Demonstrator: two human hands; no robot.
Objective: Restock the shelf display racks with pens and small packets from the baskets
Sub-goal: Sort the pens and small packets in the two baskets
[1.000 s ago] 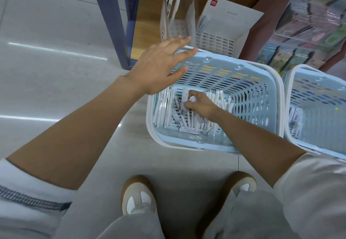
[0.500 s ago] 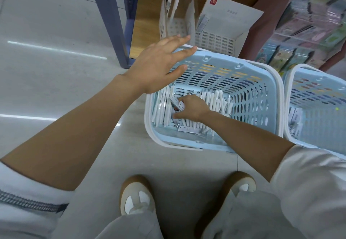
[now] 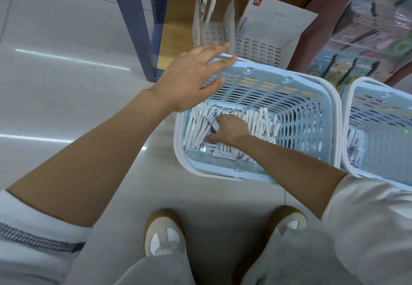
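A pair of tan shoes [image 3: 166,233] with white toe patches stands on the glossy pale tiled floor [image 3: 66,84], below loose grey trousers. Just beyond them sits a light blue basket [image 3: 178,142] of slotted plastic with a smooth white rim. The right hand [image 3: 229,128] is down inside it among slim white pens [image 3: 196,128]. Its fingers curl onto a small flat white packet [image 3: 213,123], and the thumb is spread beneath. The left hand [image 3: 189,79] hovers over the basket's far left corner, fingers straight and fanned, holding nothing. A second basket [image 3: 343,128] of the same kind stands touching on the right. Farther off, on a wood-grain shelf [image 3: 176,28], stand a clear plastic rack [image 3: 214,17] holding two white pens and a white cardboard box [image 3: 274,23] with a grid of holes.
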